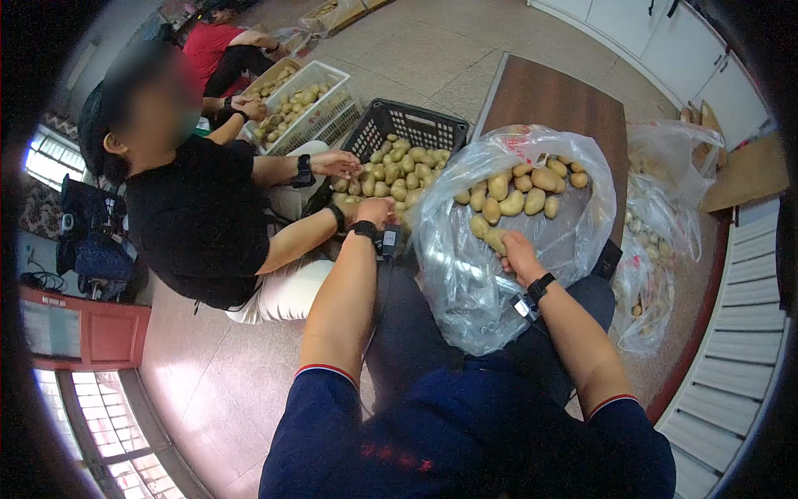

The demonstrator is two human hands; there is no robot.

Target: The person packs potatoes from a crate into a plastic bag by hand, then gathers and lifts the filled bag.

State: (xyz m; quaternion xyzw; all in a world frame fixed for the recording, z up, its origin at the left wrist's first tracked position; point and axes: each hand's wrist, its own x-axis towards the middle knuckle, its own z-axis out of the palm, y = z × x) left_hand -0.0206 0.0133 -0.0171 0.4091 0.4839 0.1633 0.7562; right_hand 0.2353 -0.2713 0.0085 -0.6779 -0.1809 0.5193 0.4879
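My right hand is closed around a potato inside a clear plastic bag that lies wide open over my lap and a dark brown table. Several loose potatoes rest in the far part of this bag. My left hand reaches to the near edge of a black crate heaped with potatoes. Its fingers look curled, and whatever they hold, if anything, is hidden. Both my wrists carry dark bands with small devices.
A co-worker in a black shirt sits at my left, one hand over the black crate. Behind stand a white crate of potatoes and a person in red. More filled plastic bags lie right of the brown table.
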